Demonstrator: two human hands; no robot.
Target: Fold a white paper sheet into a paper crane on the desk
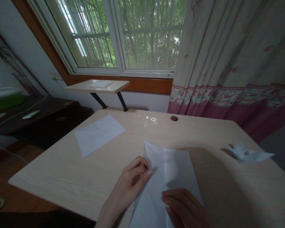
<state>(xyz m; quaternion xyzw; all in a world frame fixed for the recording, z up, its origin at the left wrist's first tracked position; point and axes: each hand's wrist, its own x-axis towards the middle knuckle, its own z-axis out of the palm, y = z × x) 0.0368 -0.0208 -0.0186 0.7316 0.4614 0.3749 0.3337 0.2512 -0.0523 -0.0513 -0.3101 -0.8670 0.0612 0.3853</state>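
A: How do your hands sit on the creased sheet (pixel 177 164)?

B: Your left hand (pixel 127 183) is on its left margin, fingers curled, thumb and forefinger tips drawn together and seemingly pinching the paper there. Your right hand (pixel 184 205) lies lower, over the right half, fingers pressed together; you can't tell from here whether paper is caught under them.

A: Why hold it that way?

B: Probably so your left steadies the margin while your right bears near the long middle crease. The far-left tip pokes out past your knuckles.

A: And where does the sheet lie?

B: On the surface (pixel 68 177), toward you; its lower end runs out of view, so you can't judge its gap to the near edge.

A: What limits your movement?

B: Ahead, you have room up to the round hole (pixel 174 118) by the far edge. Leftward, the loose sheet (pixel 99 134) lies flat by the left edge, perhaps set aside to free your working spot. Rightward there's a good stretch, but the folded paper piece (pixel 250 155) sits right at the right edge, so a wide elbow sweep could knock it off.
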